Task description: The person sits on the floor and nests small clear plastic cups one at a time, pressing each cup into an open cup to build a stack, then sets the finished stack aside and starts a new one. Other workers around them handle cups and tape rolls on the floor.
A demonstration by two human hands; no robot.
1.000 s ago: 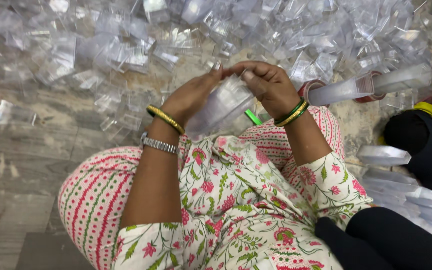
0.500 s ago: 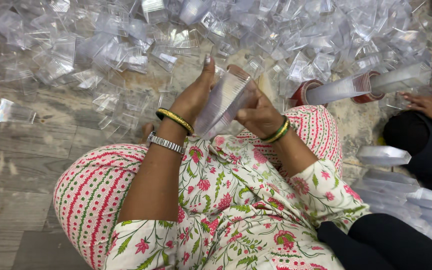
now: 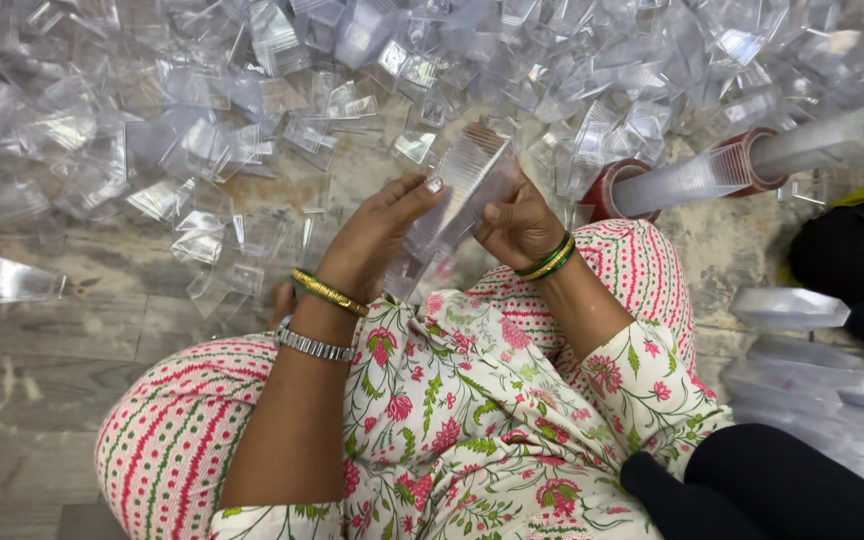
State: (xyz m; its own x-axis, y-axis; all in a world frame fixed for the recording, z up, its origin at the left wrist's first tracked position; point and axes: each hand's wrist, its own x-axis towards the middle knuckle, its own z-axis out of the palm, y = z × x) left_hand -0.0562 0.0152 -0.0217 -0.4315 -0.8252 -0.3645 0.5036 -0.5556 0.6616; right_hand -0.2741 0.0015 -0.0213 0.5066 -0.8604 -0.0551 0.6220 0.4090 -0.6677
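Both hands on a stack of clear plastic cups (image 3: 462, 195)

Left hand (image 3: 377, 240) and right hand (image 3: 517, 225) each grip it, clenched round the sides, above a floor (image 3: 42, 370) littered with loose clear cups (image 3: 202, 150).

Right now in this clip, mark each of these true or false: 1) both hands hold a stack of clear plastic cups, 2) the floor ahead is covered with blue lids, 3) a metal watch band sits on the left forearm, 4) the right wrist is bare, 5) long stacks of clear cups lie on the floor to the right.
1) True: the left hand and right hand both grip the stack of clear cups.
2) False: the floor ahead holds a pile of loose clear plastic cups, not blue lids.
3) True: a metal watch band sits below a gold bangle.
4) False: the right wrist wears green and gold bangles.
5) True: long cup stacks lie there.
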